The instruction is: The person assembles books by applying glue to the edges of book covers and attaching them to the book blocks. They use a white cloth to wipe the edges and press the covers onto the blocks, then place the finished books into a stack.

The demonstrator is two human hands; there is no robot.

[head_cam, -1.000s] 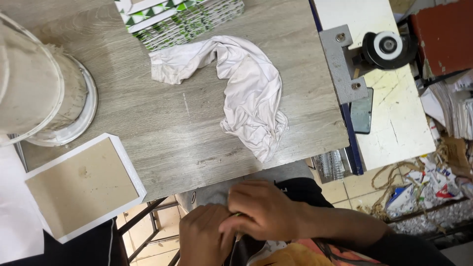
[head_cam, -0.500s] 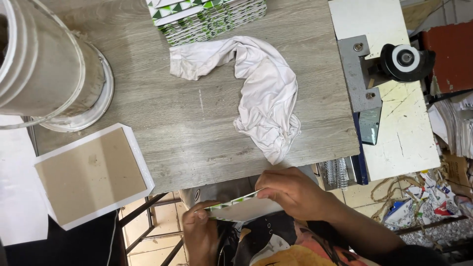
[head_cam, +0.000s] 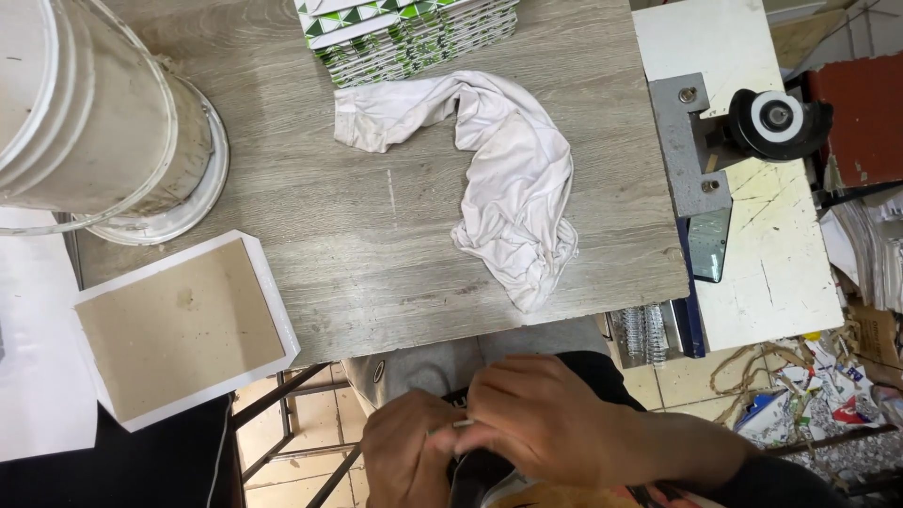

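Observation:
Both my hands are below the near edge of the grey wooden table [head_cam: 395,282], over my lap. My left hand [head_cam: 406,453] and my right hand [head_cam: 538,425] are pressed together, pinching a thin flat card [head_cam: 462,425] that shows only edge-on between the fingers. Most of the card is hidden by my right hand. A crumpled white cloth [head_cam: 513,188] lies on the table above my hands. A stack of green and white printed flat cartons [head_cam: 404,38] sits at the far edge.
Stacked white buckets [head_cam: 85,103] stand on a lid at the table's left. A shallow white-rimmed box [head_cam: 179,329] overhangs the near left corner. To the right, a machine with a black wheel [head_cam: 776,118] sits on a white bench [head_cam: 762,273]. Scraps litter the floor [head_cam: 828,386].
The flat card, seen broadside half a second ago, is now turned edge-on and mostly covered. My hands have closed together over it. The view has shifted slightly.

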